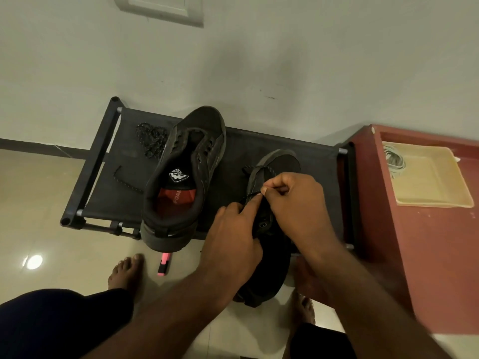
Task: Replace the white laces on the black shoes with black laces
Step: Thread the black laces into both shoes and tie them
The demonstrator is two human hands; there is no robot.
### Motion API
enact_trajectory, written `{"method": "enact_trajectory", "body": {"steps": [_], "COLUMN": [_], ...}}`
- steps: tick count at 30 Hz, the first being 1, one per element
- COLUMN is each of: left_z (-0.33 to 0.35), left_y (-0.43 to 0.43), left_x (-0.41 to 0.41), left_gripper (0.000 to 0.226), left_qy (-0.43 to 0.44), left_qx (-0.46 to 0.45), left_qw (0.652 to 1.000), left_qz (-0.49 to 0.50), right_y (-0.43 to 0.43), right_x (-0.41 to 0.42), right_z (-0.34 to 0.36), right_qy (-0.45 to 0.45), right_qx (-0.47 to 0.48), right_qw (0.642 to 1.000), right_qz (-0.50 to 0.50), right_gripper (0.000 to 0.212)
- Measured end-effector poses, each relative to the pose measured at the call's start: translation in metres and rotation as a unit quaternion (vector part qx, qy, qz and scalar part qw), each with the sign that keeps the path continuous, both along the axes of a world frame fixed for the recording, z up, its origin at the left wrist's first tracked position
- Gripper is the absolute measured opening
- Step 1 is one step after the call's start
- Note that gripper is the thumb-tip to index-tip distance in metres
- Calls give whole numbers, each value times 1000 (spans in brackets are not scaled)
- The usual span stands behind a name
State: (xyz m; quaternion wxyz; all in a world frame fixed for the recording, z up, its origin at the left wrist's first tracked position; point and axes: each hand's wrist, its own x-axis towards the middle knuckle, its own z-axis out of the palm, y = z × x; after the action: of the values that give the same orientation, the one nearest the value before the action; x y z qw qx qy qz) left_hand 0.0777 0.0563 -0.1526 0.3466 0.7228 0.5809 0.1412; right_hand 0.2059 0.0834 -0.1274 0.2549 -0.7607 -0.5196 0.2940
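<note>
White laces [394, 159] lie in a tray [440, 193], the unlaced shoe [197, 141] sits on the table [285, 141], and the second shoe [280, 161] is partly laced, right hand [293, 200] pinching its black lace [252, 195], left hand [233, 237] gripping the shoe.

Looked down on glossy beige floor tiles [39, 203], with a round patch of lamp glare [33, 261] at the left. Met a pale, lightly marked wall [259, 60] beyond, edged below by a dark skirting [39, 147] and fitted high up with a white switch plate [160, 9]. Found a low black fabric-topped desk [285, 149] against that wall, just beside a red-brown cabinet [427, 255] on the right.
</note>
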Motion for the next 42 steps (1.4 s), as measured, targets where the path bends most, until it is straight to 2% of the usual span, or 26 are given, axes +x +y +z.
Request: {"method": "enact_trajectory", "body": {"steps": [7, 10, 13, 14, 16, 18, 21, 25, 33, 38, 42], "left_z": [1, 9, 21, 23, 24, 21, 16, 11, 14, 22, 22], "left_y": [-1, 3, 12, 15, 21, 29, 40, 46, 51, 57, 57], "left_x": [1, 1, 3, 4, 4, 3, 3, 6, 3, 0, 0], "left_gripper": [73, 64, 25, 19, 28, 31, 11, 10, 29, 24, 23], "left_qy": [6, -68, -167, -188, -210, -173, -81, -31, -103, -122, -141], "left_qx": [-14, -73, -165, -183, -191, -175, -153, -164, -222, -286, -312], "left_qw": [1000, 995, 970, 961, 949, 956, 976, 981, 966, 948, 935], "left_qz": [-7, 4, 66, 88, 136, 160, 128, 96, 86, 70, 93], "right_y": [1, 1, 3, 3, 4, 3, 3, 3, 7, 6, 5], "right_x": [6, 7, 7, 7, 7, 6, 4, 7, 6, 5, 4], "right_z": [1, 0, -2, -3, -3, -3, -4, -6, -10, -14, -14], "right_qy": [-26, -22, -19, -14, 3, 26, 34, 38, 50, 34, 30], "right_qx": [-13, -5, 6, 5, -1, -5, -5, -15, -8, -7, -3], "right_qw": [996, 994, 994, 994, 995, 994, 995, 995, 996, 997, 997], "right_qz": [89, 109, 110, 108, 104, 103, 98, 92, 68, 68, 73], "right_gripper": [17, 18, 19, 19, 20, 21, 21, 21, 18, 18, 18]}}
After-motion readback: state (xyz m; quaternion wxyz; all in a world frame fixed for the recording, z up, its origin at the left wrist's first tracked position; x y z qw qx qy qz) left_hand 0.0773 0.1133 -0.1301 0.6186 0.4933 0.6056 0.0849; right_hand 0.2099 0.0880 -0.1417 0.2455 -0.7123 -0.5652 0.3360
